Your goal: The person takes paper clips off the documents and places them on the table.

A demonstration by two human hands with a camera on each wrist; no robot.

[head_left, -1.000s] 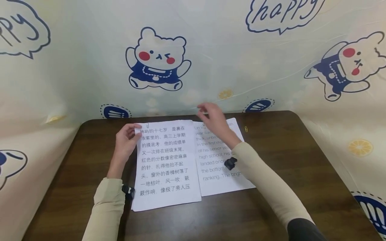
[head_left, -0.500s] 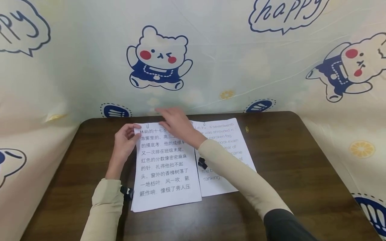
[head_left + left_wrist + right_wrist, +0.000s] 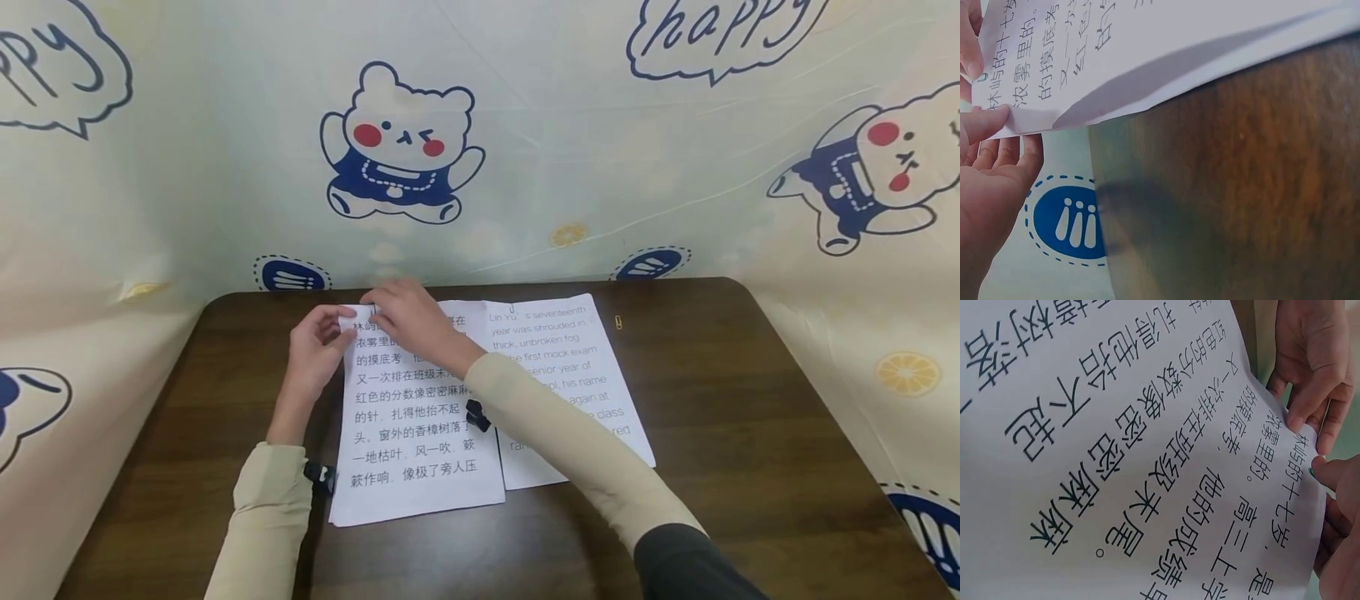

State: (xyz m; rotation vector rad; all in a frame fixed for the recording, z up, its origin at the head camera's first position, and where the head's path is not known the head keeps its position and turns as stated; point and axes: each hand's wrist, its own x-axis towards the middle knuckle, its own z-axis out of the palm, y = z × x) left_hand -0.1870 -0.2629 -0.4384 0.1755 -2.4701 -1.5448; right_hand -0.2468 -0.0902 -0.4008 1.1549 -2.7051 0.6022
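"Where was the Chinese-text stack (image 3: 408, 421), and why 2 hands on it?"

"On the desk (image 3: 720, 400). I watched remotely: the left hand (image 3: 311, 343) pinched the stack's top-left corner, probably for steadiness, while the right hand (image 3: 412, 321) pinched the green clip (image 3: 1312, 472) on its top edge."

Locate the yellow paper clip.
In the head view, the yellow paper clip lies on the brown table, just right of the English-text page, near the far edge.
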